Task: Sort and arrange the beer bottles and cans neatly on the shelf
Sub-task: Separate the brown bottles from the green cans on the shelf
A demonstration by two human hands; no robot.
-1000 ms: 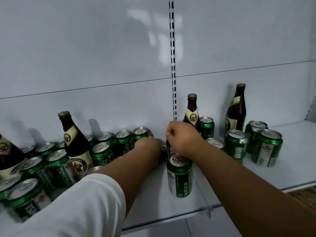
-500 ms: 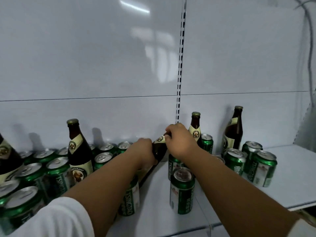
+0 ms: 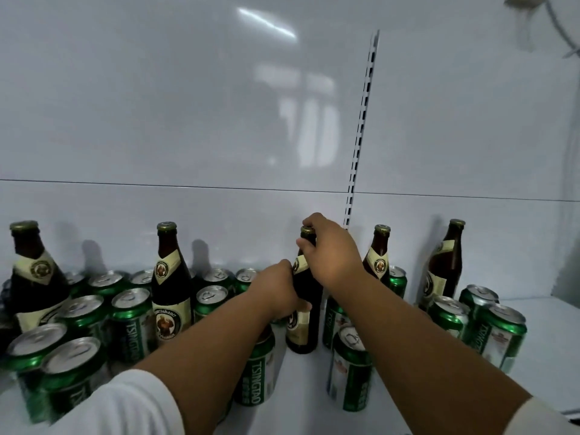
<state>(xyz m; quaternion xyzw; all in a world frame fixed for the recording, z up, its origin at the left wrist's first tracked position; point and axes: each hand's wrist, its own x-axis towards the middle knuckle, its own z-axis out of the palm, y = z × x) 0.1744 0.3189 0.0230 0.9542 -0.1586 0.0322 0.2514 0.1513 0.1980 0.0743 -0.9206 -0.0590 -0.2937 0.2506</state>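
Observation:
A brown beer bottle (image 3: 303,331) stands upright on the white shelf (image 3: 301,390), mid-frame. My right hand (image 3: 332,252) grips its neck just under the cap. My left hand (image 3: 279,290) wraps the bottle's body from the left. Three more brown bottles stand on the shelf: a bottle at the left edge (image 3: 33,277), another left of centre (image 3: 171,284), and one right of my hands (image 3: 378,259). Green Tsingtao cans (image 3: 131,321) crowd the left side. One can (image 3: 257,372) stands under my left forearm and another can (image 3: 350,368) under my right.
A fifth bottle (image 3: 444,265) stands by the back wall at the right, with a cluster of green cans (image 3: 499,334) in front of it. A slotted upright rail (image 3: 361,127) runs up the white back panel. The shelf's far right end (image 3: 552,328) is bare.
The bottle lay tilted between my hands half a second ago; now it stands upright on the shelf. My right hand has risen to its neck. The view has tilted upward.

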